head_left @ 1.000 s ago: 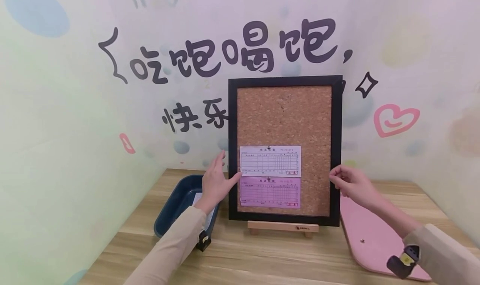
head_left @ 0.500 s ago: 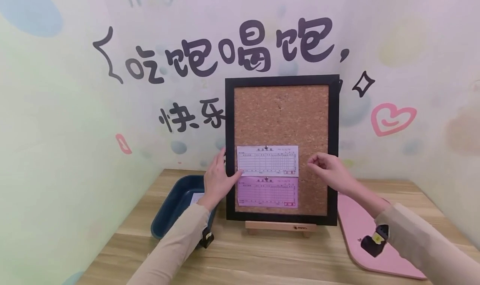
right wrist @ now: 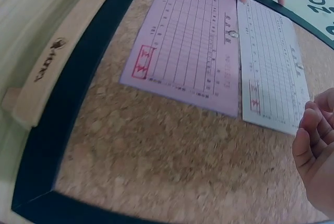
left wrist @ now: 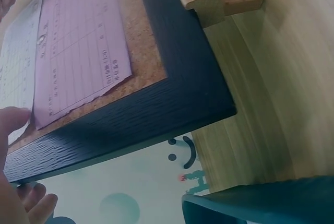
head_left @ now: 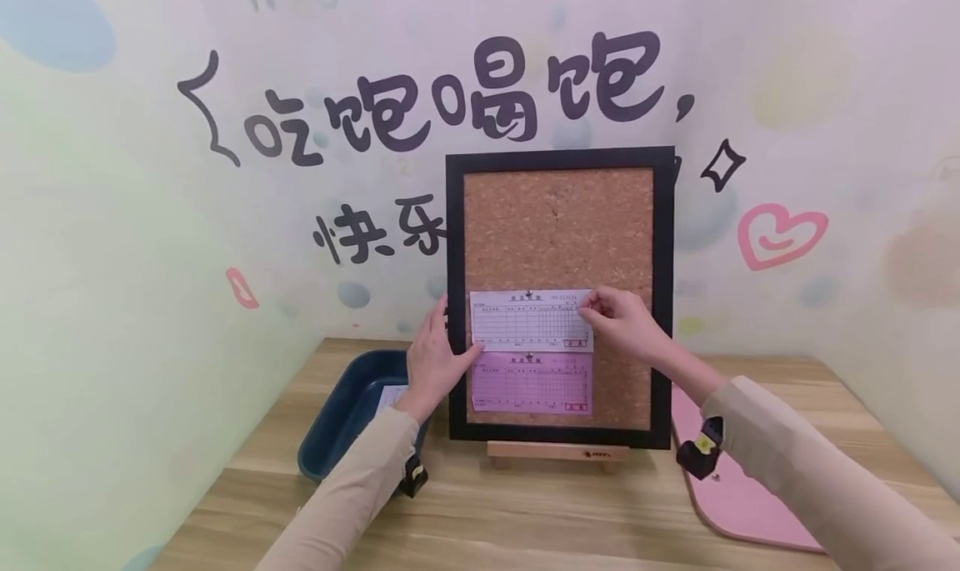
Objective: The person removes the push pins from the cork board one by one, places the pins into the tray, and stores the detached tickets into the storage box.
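Note:
A black-framed corkboard [head_left: 555, 237] stands on a small wooden easel [head_left: 558, 452]. Pinned to its lower half are a white receipt slip [head_left: 517, 321] and, below it, a purple one [head_left: 525, 388]. One small pushpin shows at each slip's top edge. My left hand [head_left: 438, 363] grips the board's left side. Its thumb lies over the slips' left edge and its fingers are behind the frame, as the left wrist view shows. My right hand [head_left: 626, 325] is at the white slip's upper right corner, fingers curled, thumb and fingertips together. I see nothing clearly held between them.
A dark blue tray [head_left: 330, 421] with a paper slip [head_left: 392, 396] inside stands left of the board, partly behind my left arm. On the right a pink board [head_left: 742, 504] lies on the wooden table [head_left: 585, 521], with a small shiny dot on it. A wall with lettering rises behind.
My right hand has moved left and slightly up, from the corkboard's right frame edge to the white slip's upper right corner. My left hand keeps its hold. The head view has shifted slightly.

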`<state>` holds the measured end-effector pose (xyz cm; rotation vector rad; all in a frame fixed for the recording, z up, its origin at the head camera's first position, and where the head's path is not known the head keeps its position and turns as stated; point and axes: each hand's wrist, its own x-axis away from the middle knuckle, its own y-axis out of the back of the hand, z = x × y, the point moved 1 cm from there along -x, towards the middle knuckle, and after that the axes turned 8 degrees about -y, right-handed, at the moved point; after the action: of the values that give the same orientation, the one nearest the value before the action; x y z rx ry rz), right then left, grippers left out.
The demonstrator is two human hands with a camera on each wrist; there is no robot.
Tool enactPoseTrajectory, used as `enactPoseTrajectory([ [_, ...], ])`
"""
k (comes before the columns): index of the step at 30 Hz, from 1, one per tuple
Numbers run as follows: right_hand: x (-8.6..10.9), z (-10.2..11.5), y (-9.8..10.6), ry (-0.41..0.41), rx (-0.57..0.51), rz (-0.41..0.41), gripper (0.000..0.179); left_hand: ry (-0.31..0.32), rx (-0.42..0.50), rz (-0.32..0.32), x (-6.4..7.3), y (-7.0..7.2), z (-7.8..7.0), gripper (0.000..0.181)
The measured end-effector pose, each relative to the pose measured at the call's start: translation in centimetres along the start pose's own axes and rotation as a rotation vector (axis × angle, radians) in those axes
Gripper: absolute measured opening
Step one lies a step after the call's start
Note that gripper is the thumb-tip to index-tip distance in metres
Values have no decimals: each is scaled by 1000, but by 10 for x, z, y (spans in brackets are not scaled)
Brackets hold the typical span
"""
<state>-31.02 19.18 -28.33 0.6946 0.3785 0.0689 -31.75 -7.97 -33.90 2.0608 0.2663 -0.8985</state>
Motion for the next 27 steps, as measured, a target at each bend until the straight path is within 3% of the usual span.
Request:
enactPoseTrajectory([
  [11, -19, 15, -15, 19, 40, -3, 10, -8, 2, -19, 2, -6, 2, 87],
  [17, -30, 27, -24, 70, 88, -48, 7, -6, -2, -25, 2, -7, 2, 86],
  [27, -38, 36, -38, 83, 152, -132, 8, -14, -2, -33, 3, -8, 3, 86],
])
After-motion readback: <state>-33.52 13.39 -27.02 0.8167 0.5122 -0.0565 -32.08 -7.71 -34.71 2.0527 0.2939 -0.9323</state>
